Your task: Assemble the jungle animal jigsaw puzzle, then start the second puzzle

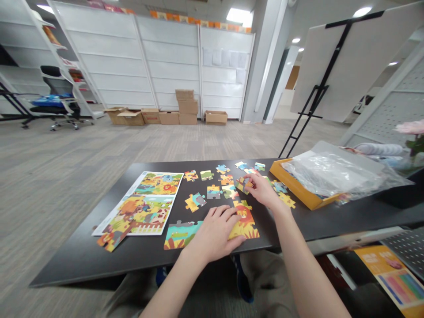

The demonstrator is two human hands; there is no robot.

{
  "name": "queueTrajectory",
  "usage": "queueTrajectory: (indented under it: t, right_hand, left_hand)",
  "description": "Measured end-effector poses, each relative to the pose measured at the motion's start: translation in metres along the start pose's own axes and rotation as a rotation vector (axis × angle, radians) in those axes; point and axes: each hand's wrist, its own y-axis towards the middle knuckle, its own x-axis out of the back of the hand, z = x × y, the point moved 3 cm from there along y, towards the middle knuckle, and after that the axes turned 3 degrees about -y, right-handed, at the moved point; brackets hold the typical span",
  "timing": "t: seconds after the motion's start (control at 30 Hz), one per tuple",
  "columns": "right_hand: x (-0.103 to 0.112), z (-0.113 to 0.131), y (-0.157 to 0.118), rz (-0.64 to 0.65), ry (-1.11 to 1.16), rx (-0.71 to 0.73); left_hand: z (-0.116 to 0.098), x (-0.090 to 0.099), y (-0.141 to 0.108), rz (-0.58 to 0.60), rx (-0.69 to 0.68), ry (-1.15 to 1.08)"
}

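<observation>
Head view, looking forward and down across a dark counter on which jigsaw puzzle pieces are being handled. The left hand is lying flat, its fingers spread and released, on a lion puzzle piece and reaching toward a crocodile puzzle piece beside it. The right hand is reaching forward, its fingers closing in a pinch on a multicoloured puzzle piece, which is lifted or resting on the counter; the view does not settle which.

Loose puzzle pieces are lying scattered between the two hands and a printed puzzle picture sheet, which is lying flat at the left of the counter. One further puzzle piece is overlapping the lower corner of that sheet. Two more pieces are lying just beyond the right hand, beside an orange puzzle box tray holding a crumpled clear plastic bag.

Behind the counter, a black easel carrying a white board is standing at the right, cardboard boxes are stacked along white wall panels, and an office chair is standing at the left on a grey carpeted floor. A printed colour leaflet is lying below the counter at the lower right.
</observation>
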Motion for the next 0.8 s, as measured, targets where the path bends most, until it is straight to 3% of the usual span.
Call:
queueTrajectory:
  t: [0.43, 0.6, 0.7, 0.8]
  right_hand:
    - [0.029, 0.012, -0.018, -0.011, 0.073, 0.035]
    - [0.024, 0.026, -0.018, 0.041, 0.321, -0.036]
    - [0.02, 0.037, -0.016, 0.06, 0.449, -0.052]
    - [0.015, 0.051, -0.013, 0.06, 0.554, -0.028]
  left_hand:
    - [-0.001, 0.001, 0.001, -0.038, -0.009, -0.013]
    - [-0.005, 0.002, 0.001, -0.094, -0.05, -0.033]
    - [-0.004, 0.012, 0.001, -0.189, -0.065, -0.112]
    - [0.013, 0.035, -0.005, -0.329, -0.011, -0.201]
